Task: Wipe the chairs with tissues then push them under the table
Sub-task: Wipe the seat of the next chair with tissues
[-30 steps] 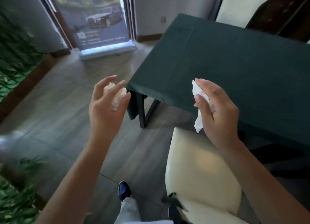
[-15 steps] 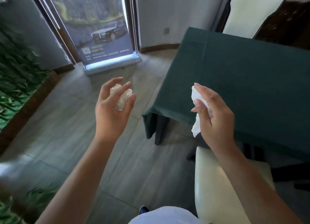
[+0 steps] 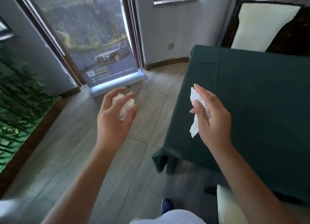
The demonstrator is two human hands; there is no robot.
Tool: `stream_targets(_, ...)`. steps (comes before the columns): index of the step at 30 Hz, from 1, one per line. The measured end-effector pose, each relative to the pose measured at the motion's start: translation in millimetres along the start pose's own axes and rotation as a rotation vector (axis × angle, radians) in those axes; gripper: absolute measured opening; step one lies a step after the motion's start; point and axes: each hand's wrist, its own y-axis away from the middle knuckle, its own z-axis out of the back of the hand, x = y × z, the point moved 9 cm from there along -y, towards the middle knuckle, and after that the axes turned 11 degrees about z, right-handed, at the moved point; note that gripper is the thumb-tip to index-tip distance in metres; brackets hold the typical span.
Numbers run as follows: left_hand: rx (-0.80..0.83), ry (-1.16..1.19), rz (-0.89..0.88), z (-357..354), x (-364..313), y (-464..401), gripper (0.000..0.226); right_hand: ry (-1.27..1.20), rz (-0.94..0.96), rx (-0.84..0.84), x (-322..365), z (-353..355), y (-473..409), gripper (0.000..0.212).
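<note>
Both hands are gripping tissues: left hand [image 3: 114, 123] loosely cupping a wad [image 3: 125, 108], right hand [image 3: 212, 121] at 3 o'clock pinching a sheet [image 3: 194, 98].

Soft, even daylight; glare on the banner base [image 3: 117, 82] left of the table [image 3: 251, 98] (edges bend and blur, wide-angle lens).

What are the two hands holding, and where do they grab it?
The left hand cups a crumpled tissue in its fingers. The right hand pinches a white tissue near its top.
</note>
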Motion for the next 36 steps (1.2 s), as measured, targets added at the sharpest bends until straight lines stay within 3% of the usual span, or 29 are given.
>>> stream_targets(9, 0.123, 0.027, -0.036, -85.0, 23.9, -109.4, 0.029, 0.058, -0.005, -0.024, -77.2, -44.6, -63.3, 0.032)
stream_targets(17, 0.298, 0.064, -0.117, -175.6, 84.2, -240.7, 0.029, 0.309, -0.207, -0.055, -155.1, -103.7, -105.7, 0.041)
stream_targets(22, 0.442, 0.050, -0.258, -216.7, 108.9, -325.8, 0.032, 0.412, -0.294, -0.099, -179.5, -154.3, -160.0, 0.041)
stream_targets(30, 0.485, 0.112, -0.356, -248.4, 97.2, -447.6, 0.032, 0.467, -0.296, -0.167, -213.0, -196.8, -242.8, 0.040)
stream_targets(36, 0.520, 0.170, -0.379, -329.9, 78.2, -513.4, 0.033, 0.498, -0.382, -0.263, -287.5, -185.7, -271.7, 0.041)
